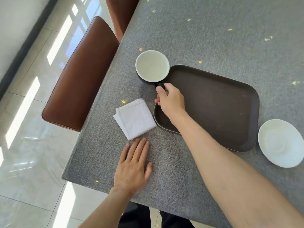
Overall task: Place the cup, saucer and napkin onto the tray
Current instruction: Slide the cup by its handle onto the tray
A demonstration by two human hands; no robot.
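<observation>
Round cup (152, 66), dark outside with a pale, smooth interior, standing upright on the worktop (205, 30) just beside the tray's far-left corner; its dark loop handle (160, 84) is pinched in the grip of the right hand (171, 100). Tray (213, 102): dark brown, rectangular with rounded corners and a low raised rim, matte surface, nothing on it. Napkin (134, 119): white cloth folded square, stitched hem visible, touching the tray's near-left edge. Saucer (281, 143): white, glossy, shallow and circular, just beside the tray's right end. Left hand (133, 167) lies flat, fingers spread, holding nothing, near the napkin. Worktop covering is grey woven fabric; brown leather-like chairs (79, 74) stand alongside.
</observation>
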